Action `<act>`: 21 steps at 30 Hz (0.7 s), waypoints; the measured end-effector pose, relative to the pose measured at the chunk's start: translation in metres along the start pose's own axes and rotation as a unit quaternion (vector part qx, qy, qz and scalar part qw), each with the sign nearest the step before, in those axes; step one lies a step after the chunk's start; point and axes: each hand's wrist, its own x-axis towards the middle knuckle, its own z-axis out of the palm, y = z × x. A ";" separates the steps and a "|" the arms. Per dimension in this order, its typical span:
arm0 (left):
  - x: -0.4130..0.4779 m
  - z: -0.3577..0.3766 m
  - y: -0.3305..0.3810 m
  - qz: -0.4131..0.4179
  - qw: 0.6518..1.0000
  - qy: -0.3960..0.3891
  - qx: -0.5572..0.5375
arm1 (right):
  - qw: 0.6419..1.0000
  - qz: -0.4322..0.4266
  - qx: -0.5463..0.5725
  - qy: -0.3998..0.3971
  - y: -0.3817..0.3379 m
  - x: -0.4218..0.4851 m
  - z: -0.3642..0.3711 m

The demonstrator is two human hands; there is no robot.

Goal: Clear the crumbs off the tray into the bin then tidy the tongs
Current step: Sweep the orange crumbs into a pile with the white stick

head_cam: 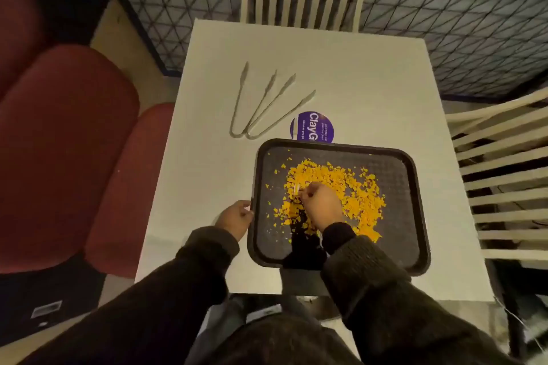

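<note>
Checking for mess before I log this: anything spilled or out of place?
Orange crumbs lie scattered across the black tray, none visibly on the table. Two tongs lie loose, overlapping, beyond it.

a dark, textured tray with rounded corners lies flat, a heap of bright orange-yellow crumbs spread over its middle. beyond the tray's far left corner, two metal tongs lie side by side, spread open.
</note>
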 end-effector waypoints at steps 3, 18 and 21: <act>0.005 0.003 0.006 -0.008 1.000 0.007 -0.004 | 1.000 0.013 -0.016 -0.022 -0.007 0.021 0.002; 0.017 0.012 0.005 -0.010 1.000 0.003 -0.021 | 0.998 0.040 -0.016 -0.041 0.006 0.026 -0.002; 0.023 0.013 0.004 -0.016 1.000 0.002 0.012 | 0.999 0.043 0.010 -0.026 0.020 0.015 -0.007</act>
